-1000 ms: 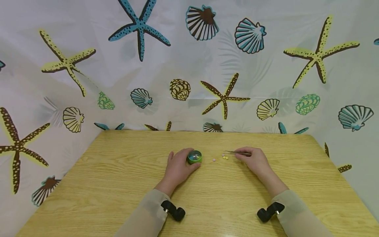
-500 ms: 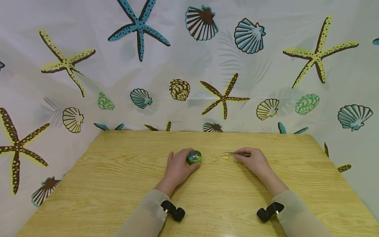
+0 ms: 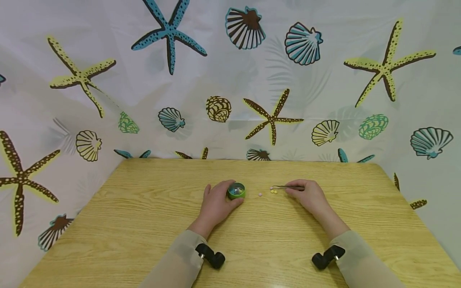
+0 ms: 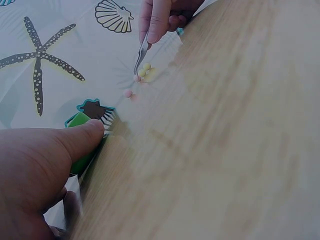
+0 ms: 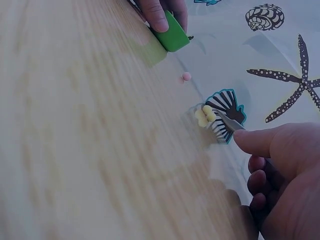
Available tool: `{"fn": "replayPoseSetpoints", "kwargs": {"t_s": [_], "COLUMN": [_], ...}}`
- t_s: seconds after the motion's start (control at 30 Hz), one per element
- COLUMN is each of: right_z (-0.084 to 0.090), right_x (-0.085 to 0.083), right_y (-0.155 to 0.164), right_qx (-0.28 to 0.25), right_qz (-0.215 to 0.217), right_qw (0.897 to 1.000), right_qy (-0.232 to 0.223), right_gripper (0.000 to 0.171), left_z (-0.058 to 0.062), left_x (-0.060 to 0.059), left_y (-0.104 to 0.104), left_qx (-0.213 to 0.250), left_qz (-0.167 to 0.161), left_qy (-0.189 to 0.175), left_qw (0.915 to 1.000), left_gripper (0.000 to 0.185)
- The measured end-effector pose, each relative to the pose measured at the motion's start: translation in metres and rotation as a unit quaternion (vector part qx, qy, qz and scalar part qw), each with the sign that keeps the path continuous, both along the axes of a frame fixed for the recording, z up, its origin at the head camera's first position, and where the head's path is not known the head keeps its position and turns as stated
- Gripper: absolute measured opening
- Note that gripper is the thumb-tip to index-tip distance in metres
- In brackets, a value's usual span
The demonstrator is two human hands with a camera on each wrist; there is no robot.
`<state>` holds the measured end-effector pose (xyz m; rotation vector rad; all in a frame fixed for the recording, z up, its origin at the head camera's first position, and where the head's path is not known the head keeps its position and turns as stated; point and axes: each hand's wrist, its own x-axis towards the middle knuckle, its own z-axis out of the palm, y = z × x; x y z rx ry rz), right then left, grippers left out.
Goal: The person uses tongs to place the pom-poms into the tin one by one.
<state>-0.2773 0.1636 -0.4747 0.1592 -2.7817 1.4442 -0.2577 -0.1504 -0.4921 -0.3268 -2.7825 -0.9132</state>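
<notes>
My left hand [image 3: 217, 204] grips a small round green container [image 3: 236, 196], its thumb along the near side and fingers behind; the top is uncovered and something shiny shows inside. My right hand [image 3: 309, 195] pinches metal tweezers [image 3: 294, 187] between thumb and fingers, their bent tips pointing left. At those tips is a small pink ball [image 4: 137, 78]; whether they grip it or only touch it I cannot tell. Two yellow balls [image 5: 208, 113] lie right beside it. A second pink ball [image 3: 260, 195] sits alone between the container and the tweezers.
The wooden table [image 3: 144, 216] reaches back to a white curtain [image 3: 201, 136] printed with starfish and shells, which also hangs at both sides. A black camera mount [image 3: 212, 256] is on the left wrist, another black mount [image 3: 327, 257] on the right.
The tweezers' tips have shifted slightly left and down, onto the pink ball by the yellow ones. My left hand and the container have stayed put.
</notes>
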Motion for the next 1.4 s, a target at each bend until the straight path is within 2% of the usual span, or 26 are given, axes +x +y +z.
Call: {"fn": "replayPoseSetpoints", "kwargs": {"t_s": [0.63, 1.03, 1.4], "right_z": [0.002, 0.003, 0.011], "right_x": [0.003, 0.003, 0.004], "right_y": [-0.001, -0.001, -0.005], "right_qx": [-0.009, -0.039, -0.046], "right_qz": [-0.007, -0.017, -0.016], "right_qw": [1.000, 0.999, 0.999], "right_qy": [-0.001, -0.013, 0.006], "right_gripper": [0.022, 0.025, 0.027], "left_z": [0.000, 0.000, 0.000], "left_x": [-0.001, -0.001, -0.001], "left_y": [0.000, 0.000, 0.000], "left_qx": [-0.004, -0.002, -0.002], "left_qz": [0.001, 0.000, 0.003], "left_qy": [-0.003, 0.001, -0.003], "left_qw": [1.0000, 1.0000, 1.0000], "left_gripper": [0.068, 0.066, 0.067]}}
